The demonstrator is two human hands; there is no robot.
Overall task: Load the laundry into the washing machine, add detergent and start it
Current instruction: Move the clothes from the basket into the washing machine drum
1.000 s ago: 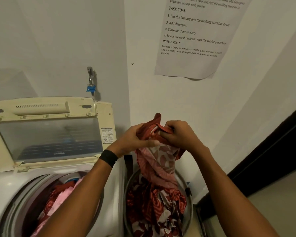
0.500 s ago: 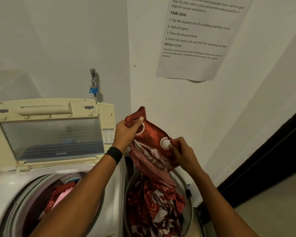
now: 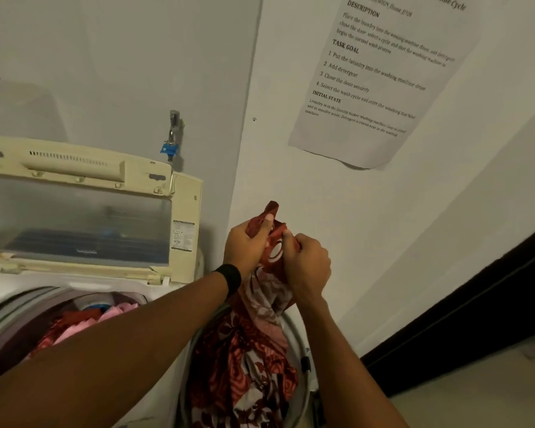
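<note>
Room: corner of plain pale painted walls [image 3: 136, 57]; a dark door frame [image 3: 476, 304] at right above a pale floor [image 3: 491, 396]. A printed instruction sheet [image 3: 368, 88], lower edge curling, hangs on the right-hand wall. A metal tap [image 3: 172, 134] with a blue fitting sits above the machine.

Washing machine [image 3: 130, 281]: top-loading, white body. Its yellowed cream plastic lid [image 3: 78, 220] with a clear window stands raised against the wall. The round drum holds pink and red laundry [image 3: 74, 329], crumpled.

Laundry basket [image 3: 297, 332]: round, grey rim, just right of the machine and filled with red, white and pink floral fabric.

Patterned garment [image 3: 266, 301]: thin, limp cloth, deep red at the top with white ring motifs, paler pink floral below. It is held above the basket, with its lower part trailing into the heap.

Left hand [image 3: 247, 245]: fingers curled round the upper edge, thumb pressed flat on the cloth; black wristband [image 3: 230, 278].

Right hand [image 3: 306, 264]: fingers curled, pinching the same edge, just beside the left.
</note>
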